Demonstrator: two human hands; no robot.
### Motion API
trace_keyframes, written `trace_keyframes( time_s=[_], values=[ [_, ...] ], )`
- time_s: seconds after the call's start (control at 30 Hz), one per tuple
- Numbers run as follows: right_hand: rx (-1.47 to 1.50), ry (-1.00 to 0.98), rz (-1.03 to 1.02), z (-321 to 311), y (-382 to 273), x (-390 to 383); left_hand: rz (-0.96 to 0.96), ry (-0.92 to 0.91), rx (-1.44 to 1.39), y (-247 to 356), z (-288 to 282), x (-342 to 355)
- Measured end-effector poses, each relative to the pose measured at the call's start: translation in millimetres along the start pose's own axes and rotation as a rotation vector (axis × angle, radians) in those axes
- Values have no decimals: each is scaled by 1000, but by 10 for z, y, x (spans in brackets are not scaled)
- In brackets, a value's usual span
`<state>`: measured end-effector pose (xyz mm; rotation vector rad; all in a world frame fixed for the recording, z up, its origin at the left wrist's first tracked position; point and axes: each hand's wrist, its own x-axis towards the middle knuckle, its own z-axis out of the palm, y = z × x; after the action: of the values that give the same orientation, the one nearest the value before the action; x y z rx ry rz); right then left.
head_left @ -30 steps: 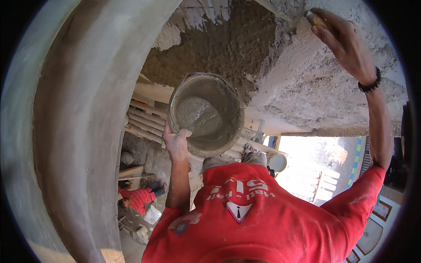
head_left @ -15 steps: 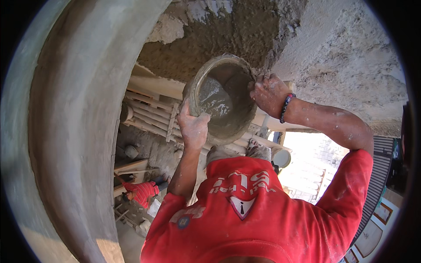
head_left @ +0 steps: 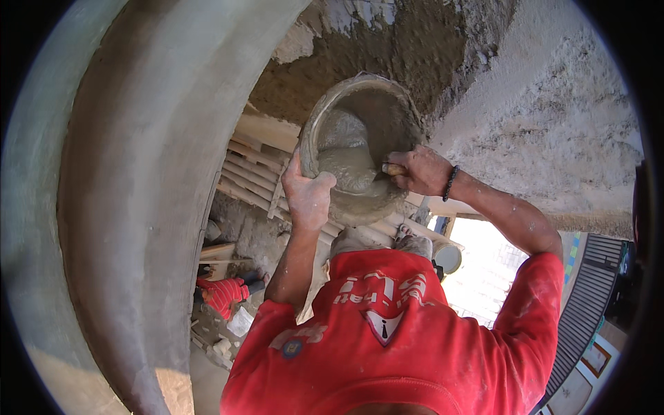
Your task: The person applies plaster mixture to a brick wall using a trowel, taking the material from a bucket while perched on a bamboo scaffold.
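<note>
A mortar-crusted bucket [head_left: 320, 114] is tilted so its mouth faces me, with wet grey mortar [head_left: 346, 168] lying in folds inside. My left hand [head_left: 308, 194] grips its left rim, thumb on the inner side and fingers round the outside. Over the bucket's right side, my right hand [head_left: 423, 171] is closed round the short wooden handle of a trowel [head_left: 393, 169]. The trowel's blade is hidden, apparently in the mortar.
Rough wet plaster [head_left: 366, 48] covers the surface just beyond the bucket. A curved smooth column [head_left: 152, 173] rises close on my left. Bamboo poles [head_left: 252, 176] form a platform below me. A pail [head_left: 447, 258] hangs or stands lower right. Another person [head_left: 225, 296] is far below left.
My right hand has moved from the bucket's right rim down and inward, bringing the wooden handle into view. The mortar is now heaped and folded. The bucket has shifted slightly right in view.
</note>
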<state>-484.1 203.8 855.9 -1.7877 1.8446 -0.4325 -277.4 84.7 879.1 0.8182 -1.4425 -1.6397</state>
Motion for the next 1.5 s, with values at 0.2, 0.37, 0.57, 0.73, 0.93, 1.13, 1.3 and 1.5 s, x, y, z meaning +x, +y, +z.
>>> trace_keyframes(
  time_s=[0.2,0.37,0.57,0.73,0.93,1.13,1.3,1.5],
  values=[
    [-84,140,-66,-588,-387,-19,-41,175,-178,57,-340,-3],
    [-102,161,-190,-1207,-741,-96,-36,324,-125,119,-598,-66],
    [-359,356,57,-1539,-96,245,-41,377,-50,10,-654,-79],
    [-537,766,-143,-2062,-108,17,-61,361,-55,-117,-756,-122],
    [-132,109,50,-1281,-142,-174,-129,286,-3,-100,-476,-48],
    [-762,48,-15,-510,-219,-17,-18,108,57,-138,-211,-45],
    [-824,-32,-46,-358,-353,320,120,26,212,-114,-124,-45],
    [-446,-1,-65,-187,-68,413,319,90,383,-74,-159,-31]
  ],
)
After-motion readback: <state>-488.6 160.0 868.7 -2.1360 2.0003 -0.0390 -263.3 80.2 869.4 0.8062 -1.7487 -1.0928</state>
